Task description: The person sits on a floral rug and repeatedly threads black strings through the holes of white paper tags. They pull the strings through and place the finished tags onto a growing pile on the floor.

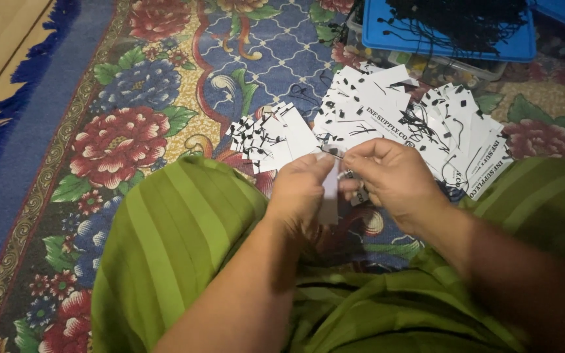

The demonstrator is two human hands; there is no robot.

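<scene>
The left hand [301, 191] pinches a white paper tag [329, 196] between thumb and fingers, holding it upright above the lap. The right hand [395, 178] pinches the tag's top edge, fingertips pressed together just beside the left thumb; what lies in that grip is too small to tell. Both hands hover over green striped cloth [178, 235] covering the knees. Beyond them, a pile of white tags [387, 121] with black strings lies spread on the flowered carpet [119, 124]. Behind it stands a blue tray [387, 33] holding black strings [465, 19].
</scene>
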